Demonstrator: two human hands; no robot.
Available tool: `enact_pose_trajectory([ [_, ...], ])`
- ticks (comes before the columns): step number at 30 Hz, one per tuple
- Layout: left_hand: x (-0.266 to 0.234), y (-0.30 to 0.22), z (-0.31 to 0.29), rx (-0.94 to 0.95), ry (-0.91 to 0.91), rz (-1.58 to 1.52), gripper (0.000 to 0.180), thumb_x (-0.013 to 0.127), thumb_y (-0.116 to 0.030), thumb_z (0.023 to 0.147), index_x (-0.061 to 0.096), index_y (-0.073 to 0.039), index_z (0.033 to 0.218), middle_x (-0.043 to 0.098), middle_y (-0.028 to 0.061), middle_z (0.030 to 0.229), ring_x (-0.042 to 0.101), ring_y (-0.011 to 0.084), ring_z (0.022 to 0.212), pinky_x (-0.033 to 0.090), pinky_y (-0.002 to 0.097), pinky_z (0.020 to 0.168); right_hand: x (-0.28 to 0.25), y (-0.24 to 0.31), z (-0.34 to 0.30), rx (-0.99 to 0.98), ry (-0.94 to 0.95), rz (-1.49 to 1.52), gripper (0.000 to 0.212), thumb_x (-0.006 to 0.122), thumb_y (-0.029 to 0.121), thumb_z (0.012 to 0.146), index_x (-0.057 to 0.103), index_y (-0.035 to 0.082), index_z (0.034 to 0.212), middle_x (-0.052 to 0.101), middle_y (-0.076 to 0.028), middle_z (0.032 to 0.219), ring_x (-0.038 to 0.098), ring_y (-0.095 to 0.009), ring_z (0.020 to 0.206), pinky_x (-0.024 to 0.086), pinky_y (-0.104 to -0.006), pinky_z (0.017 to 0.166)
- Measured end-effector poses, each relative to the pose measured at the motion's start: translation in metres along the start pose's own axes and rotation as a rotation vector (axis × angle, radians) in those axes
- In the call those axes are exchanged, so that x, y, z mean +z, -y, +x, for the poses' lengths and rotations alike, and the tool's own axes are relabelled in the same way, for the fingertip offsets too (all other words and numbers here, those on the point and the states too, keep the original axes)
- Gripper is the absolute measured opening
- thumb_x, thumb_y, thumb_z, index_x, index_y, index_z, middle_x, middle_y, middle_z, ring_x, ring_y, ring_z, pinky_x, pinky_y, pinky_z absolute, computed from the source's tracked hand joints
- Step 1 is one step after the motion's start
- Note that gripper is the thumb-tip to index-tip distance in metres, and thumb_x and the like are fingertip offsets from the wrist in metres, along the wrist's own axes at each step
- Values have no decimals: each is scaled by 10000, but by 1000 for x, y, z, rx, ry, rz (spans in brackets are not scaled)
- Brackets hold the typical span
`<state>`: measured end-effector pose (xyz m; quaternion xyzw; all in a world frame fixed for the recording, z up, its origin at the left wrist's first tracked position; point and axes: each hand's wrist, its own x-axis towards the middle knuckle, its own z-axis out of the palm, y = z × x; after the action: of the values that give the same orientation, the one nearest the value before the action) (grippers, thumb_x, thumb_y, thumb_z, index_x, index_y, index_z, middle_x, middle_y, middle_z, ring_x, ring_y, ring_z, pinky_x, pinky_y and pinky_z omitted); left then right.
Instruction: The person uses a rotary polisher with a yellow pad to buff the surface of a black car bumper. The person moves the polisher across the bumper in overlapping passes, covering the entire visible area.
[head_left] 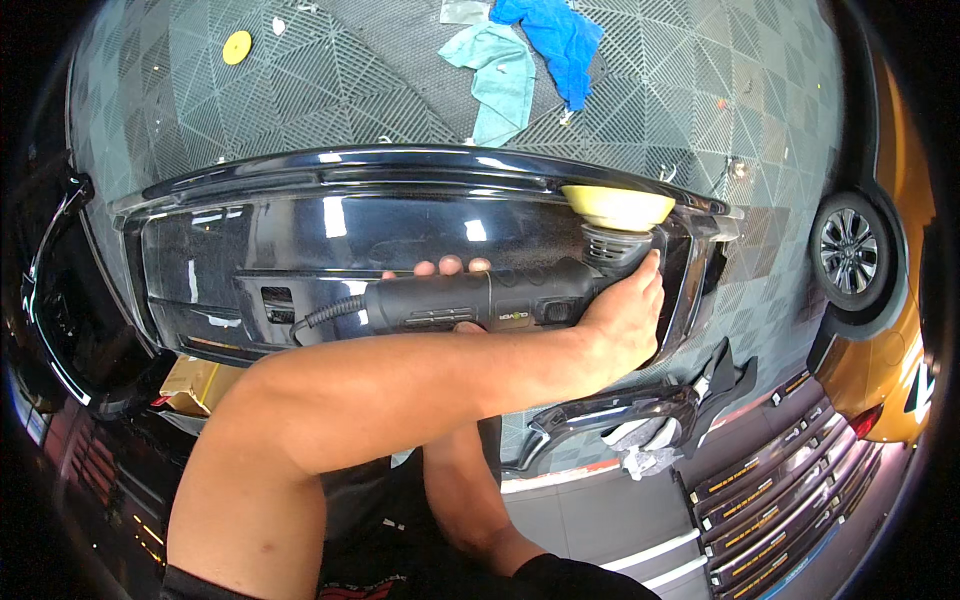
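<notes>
A black, corded electric polisher lies sideways in both my hands, over a glossy black car panel. At its right end, my left hand grips the polisher's head, the left forearm crossing in front of me. Wrapped around the polisher's body is my right hand; its fingertips and thumb show while the palm is hidden behind the tool and my left arm. The yellow foam pad on the head is over the panel's far right part. Whether the pad touches the panel, I cannot tell.
Teal and blue cloths lie on the tiled floor beyond the panel, with a round yellow pad farther left. A black curved trim piece is at the near right. An orange car stands right; a cardboard box sits left.
</notes>
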<state>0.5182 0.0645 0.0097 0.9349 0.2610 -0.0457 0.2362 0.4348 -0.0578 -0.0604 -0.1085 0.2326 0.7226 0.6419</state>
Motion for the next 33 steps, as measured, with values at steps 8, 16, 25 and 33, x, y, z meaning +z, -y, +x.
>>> enact_pose_trajectory([
  [8, 5, 10, -17, 16, -27, -6, 314, 692, -264, 894, 832, -122, 1137, 648, 172, 1444, 520, 373, 1438, 169, 647, 1307, -6, -10, 16, 3, 28, 0, 295, 510, 233, 1115, 601, 164, 1387, 648, -151, 1336, 587, -352, 1359, 375, -625, 1244],
  [16, -8, 19, -22, 93, 148, 20, 498, 611, -305, 1004, 666, -78, 1443, 544, 138, 1595, 439, 340, 1520, 124, 649, 1307, -10, -15, 22, 7, 19, -42, 307, 521, 212, 1103, 591, 157, 1396, 638, -155, 1348, 577, -354, 1370, 375, -623, 1246],
  [25, 11, 24, -31, 51, -18, -21, 292, 673, -261, 920, 833, -136, 1130, 667, 144, 1426, 537, 348, 1422, 182, 620, 1315, -14, -24, 18, 15, -3, -51, 324, 534, 188, 1089, 579, 149, 1407, 627, -160, 1362, 566, -356, 1384, 376, -620, 1248],
  [33, 13, 25, -31, 82, -51, -24, 282, 666, -253, 919, 838, -129, 1105, 674, 135, 1410, 541, 345, 1416, 182, 616, 1315, -13, -25, 22, -7, -1, -59, 343, 545, 167, 1076, 569, 142, 1417, 618, -164, 1374, 556, -358, 1396, 377, -617, 1250],
])
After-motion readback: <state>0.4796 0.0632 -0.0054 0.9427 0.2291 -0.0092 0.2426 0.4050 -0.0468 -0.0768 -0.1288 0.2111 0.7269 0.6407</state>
